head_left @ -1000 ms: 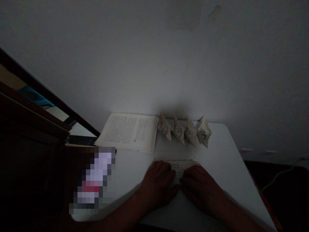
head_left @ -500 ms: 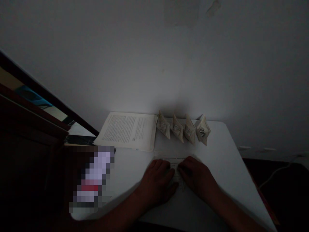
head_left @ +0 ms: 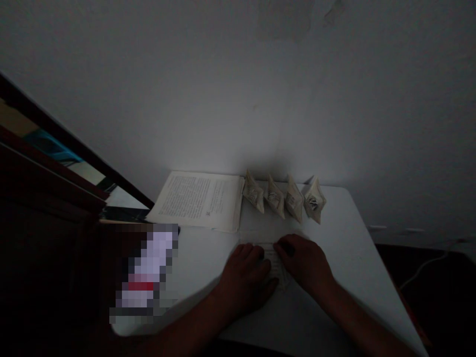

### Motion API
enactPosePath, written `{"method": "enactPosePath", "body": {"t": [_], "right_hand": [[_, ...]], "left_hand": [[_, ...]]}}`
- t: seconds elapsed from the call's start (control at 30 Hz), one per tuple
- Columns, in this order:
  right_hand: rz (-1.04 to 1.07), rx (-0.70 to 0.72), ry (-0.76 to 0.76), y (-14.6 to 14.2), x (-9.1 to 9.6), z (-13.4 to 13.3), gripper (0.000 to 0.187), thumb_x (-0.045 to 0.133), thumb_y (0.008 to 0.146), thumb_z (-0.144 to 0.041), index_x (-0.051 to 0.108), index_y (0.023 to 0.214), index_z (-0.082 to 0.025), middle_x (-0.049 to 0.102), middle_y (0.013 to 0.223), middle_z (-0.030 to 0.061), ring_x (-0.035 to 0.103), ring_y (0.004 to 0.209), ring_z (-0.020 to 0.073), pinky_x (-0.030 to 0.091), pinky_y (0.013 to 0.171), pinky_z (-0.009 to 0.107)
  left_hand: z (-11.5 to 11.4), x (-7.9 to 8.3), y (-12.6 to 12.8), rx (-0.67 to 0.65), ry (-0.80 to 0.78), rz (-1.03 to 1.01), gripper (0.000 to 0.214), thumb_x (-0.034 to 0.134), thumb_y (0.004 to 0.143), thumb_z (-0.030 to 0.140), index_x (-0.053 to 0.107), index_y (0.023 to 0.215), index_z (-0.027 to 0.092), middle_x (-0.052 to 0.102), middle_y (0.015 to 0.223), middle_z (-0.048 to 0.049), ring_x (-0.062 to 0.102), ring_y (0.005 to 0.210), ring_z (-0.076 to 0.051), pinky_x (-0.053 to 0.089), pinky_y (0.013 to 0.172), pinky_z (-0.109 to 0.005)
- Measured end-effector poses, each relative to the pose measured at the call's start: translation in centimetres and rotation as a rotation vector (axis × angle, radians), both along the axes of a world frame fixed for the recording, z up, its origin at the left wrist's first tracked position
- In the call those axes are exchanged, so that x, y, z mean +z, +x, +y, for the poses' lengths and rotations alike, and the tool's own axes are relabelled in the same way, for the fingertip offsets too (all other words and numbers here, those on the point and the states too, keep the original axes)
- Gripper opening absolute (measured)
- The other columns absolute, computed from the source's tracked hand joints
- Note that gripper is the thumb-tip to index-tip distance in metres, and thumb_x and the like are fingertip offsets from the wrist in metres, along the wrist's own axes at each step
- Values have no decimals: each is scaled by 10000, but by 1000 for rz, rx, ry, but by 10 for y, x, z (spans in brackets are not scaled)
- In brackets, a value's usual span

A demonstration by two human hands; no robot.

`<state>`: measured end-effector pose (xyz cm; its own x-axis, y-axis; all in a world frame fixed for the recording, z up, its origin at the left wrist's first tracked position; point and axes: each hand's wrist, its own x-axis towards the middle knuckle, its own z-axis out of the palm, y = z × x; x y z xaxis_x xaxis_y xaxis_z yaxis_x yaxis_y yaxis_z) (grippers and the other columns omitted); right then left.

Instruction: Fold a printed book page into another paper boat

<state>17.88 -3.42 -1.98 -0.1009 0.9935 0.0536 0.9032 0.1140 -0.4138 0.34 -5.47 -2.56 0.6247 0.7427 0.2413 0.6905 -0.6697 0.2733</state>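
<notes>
Both of my hands press on a printed sheet of paper (head_left: 275,263) lying on the white table (head_left: 345,248). My left hand (head_left: 245,280) lies flat on the sheet's left part with its fingers stretched forward. My right hand (head_left: 305,263) rests on the right part, fingers pointing left and bent onto the paper. Most of the sheet is hidden under the hands. The light is very dim.
An open book (head_left: 199,199) lies at the table's back left. Several folded paper boats (head_left: 284,198) stand in a row against the wall beside it. A blurred-out object (head_left: 147,272) sits at the left, by dark wooden furniture (head_left: 44,198). A cable (head_left: 427,267) runs at the right.
My right hand has slid up and to the left across the sheet, and more of the paper is now covered. My left hand has hardly moved.
</notes>
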Motion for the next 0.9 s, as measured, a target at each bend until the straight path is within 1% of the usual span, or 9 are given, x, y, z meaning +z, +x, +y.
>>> {"method": "enactPosePath", "body": {"t": [0.07,0.17,0.33,0.4,0.57,0.67,0.73,0.83,0.9], "right_hand": [[-5,-14,-14,0,1,0,152,526,812,-324,630,758,-227,663,741,0,613,679,183,405,617,293],[8,-14,-40,0,1,2,144,535,808,-328,626,753,-232,664,733,-6,615,684,184,403,616,290],[36,-3,-68,2,2,5,130,541,806,-319,625,758,-234,671,742,-4,617,690,184,413,620,288],[59,8,-82,4,2,5,125,541,808,-313,629,768,-233,673,748,-2,617,693,185,423,631,292],[161,129,-53,13,2,-3,128,531,816,-237,626,896,-208,666,853,28,615,777,182,453,726,303],[173,180,-47,20,2,-13,118,529,819,-219,618,894,-203,635,835,34,598,772,180,460,719,310],[174,200,-39,23,2,-20,131,594,780,-242,612,904,-204,622,857,38,585,803,190,460,738,323],[144,215,-2,24,1,-30,239,691,700,-292,613,909,-207,610,930,55,554,906,231,432,829,380],[115,216,6,23,1,-35,296,725,658,-307,616,917,-213,606,946,58,540,926,249,410,858,415]], "left_hand": [[0,1,6,56,-6,18,258,560,776,438,580,822,185,530,901,-73,479,832,-233,396,722,-388],[3,3,13,100,-30,53,313,585,753,475,575,870,185,539,887,-68,493,810,-227,399,704,-371],[15,3,17,148,-82,76,211,621,765,388,579,807,186,568,811,-36,530,753,-187,398,674,-318],[20,2,17,151,-95,88,199,613,779,384,583,796,188,580,784,-26,545,730,-179,396,659,-307],[29,2,19,151,-129,122,229,563,816,420,587,777,195,601,758,-10,571,694,-176,396,627,-297],[32,4,18,138,-162,136,263,548,817,457,587,787,199,615,769,-6,583,692,-177,396,610,-286],[34,5,18,136,-185,146,256,546,817,456,587,798,204,624,774,-1,592,691,-176,399,607,-281],[37,8,19,153,-212,161,234,533,826,439,583,814,211,639,782,1,606,695,-176,406,605,-274],[39,10,21,167,-227,162,232,508,841,432,578,826,211,650,785,-1,615,705,-173,409,604,-265]]}}
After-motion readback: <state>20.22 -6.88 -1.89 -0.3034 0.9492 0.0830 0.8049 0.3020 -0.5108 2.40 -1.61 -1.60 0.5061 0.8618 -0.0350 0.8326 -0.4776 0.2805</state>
